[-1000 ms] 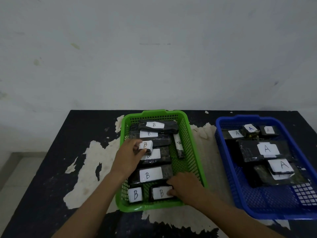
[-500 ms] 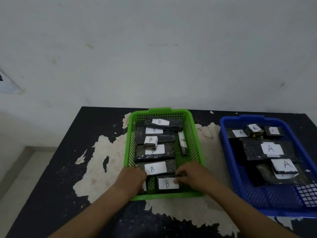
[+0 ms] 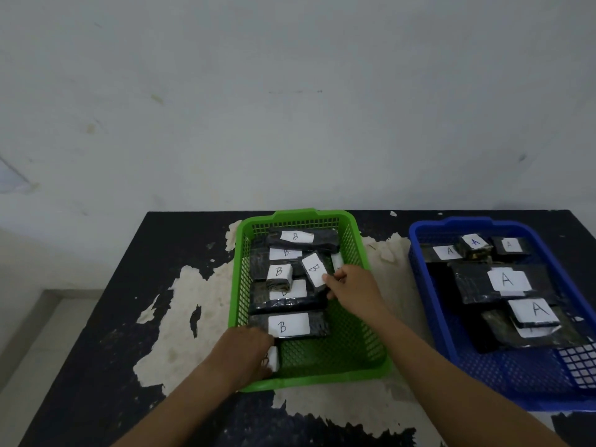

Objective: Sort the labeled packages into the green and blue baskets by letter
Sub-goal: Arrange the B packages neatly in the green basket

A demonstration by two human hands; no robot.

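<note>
The green basket (image 3: 361,240) in the middle of the table holds several black packages with white B labels. My right hand (image 3: 353,287) is inside it, gripping a small B package (image 3: 314,269) by its near end, tilted above the others. My left hand (image 3: 245,353) rests at the basket's near left corner, covering a small white-labelled package (image 3: 273,358); I cannot tell whether the fingers grip it. A long B package (image 3: 290,324) lies just beyond that hand. The blue basket (image 3: 429,262) on the right holds several black packages labelled A.
Both baskets stand on a black table (image 3: 106,317) with large patches of peeled, pale surface. A white wall rises right behind the table's far edge. The floor shows at the lower left, past the table's left edge.
My right hand has lifted a small B package from the near end of the green basket and carried it toward the middle. My left hand has stayed at the near left corner.
</note>
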